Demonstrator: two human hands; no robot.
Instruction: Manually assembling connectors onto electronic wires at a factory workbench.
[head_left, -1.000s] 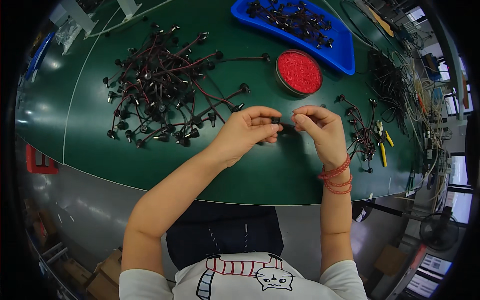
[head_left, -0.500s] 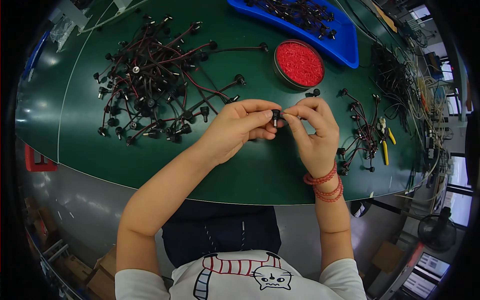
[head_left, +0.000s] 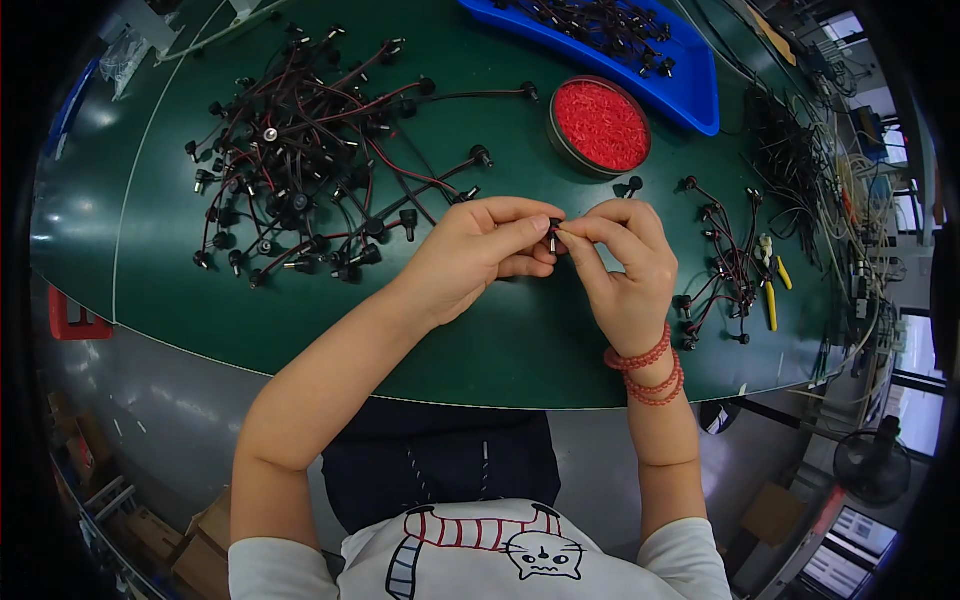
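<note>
A small black right-angle barrel plug (head_left: 554, 243) with a metal tip pointing down is pinched by my left hand (head_left: 478, 247), thumb against the fingers. My right hand (head_left: 632, 268), with red bead bracelets (head_left: 655, 378) on the wrist, presses thumb and forefinger together at the plug's right side. Whatever those right fingertips pinch is hidden. Just beyond my right hand lies another black plug (head_left: 634, 185). A round tin (head_left: 556, 140) full of tiny red pieces (head_left: 602, 122) stands farther back.
A tangled pile of red-black plug cables (head_left: 300, 165) covers the left of the green table (head_left: 480, 372). A blue tray (head_left: 698, 105) with more cables sits at the back. On the right lie a smaller cable group (head_left: 728, 265), yellow-handled pliers (head_left: 771, 303) and black cables (head_left: 790, 150).
My right fingertips have moved slightly left, closing against the plug and covering part of it. My left hand has kept its hold in nearly the same place.
</note>
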